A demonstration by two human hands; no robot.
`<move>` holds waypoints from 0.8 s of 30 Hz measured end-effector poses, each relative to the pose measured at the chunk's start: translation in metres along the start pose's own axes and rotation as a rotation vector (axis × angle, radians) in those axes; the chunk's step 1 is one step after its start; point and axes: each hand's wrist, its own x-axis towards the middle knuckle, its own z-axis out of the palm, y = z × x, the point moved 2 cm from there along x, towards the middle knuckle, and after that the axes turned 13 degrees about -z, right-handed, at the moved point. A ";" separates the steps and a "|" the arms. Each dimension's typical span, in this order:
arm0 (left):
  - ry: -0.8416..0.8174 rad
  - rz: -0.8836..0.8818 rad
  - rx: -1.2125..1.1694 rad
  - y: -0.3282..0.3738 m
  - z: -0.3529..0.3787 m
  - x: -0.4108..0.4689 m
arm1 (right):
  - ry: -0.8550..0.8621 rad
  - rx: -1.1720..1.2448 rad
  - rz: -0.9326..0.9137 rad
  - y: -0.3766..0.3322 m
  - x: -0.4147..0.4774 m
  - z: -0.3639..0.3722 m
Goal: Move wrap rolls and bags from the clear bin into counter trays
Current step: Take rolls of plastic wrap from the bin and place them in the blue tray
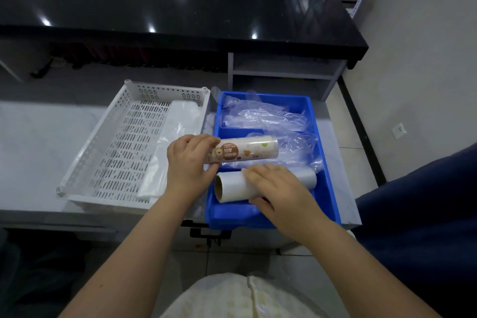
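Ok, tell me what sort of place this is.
Likely a shop or café back counter: long glossy black countertop, blue plastic divided tray of clear bags, white perforated plastic basket.

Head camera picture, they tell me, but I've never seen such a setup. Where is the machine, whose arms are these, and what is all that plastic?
There is no machine here. A person wears one camera on the head, looking forward and down, so you see their own two arms. The left hand grips a labelled roll of wrap by its end, above the blue tray. The right hand holds a plain roll lying in that tray's nearest compartment. Crumpled clear bags fill the compartments behind. Beside it on the pale counter sits a white tray, full of holes, with white bags along its right side.
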 end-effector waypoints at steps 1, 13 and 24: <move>-0.003 -0.003 -0.007 0.002 -0.001 -0.001 | 0.031 -0.056 -0.023 0.000 -0.001 -0.006; -0.283 0.113 0.026 0.043 0.012 -0.061 | 0.253 -0.140 0.308 0.035 -0.031 -0.047; -0.333 0.064 0.062 0.026 0.016 -0.067 | 0.116 -0.154 0.383 0.031 -0.033 -0.013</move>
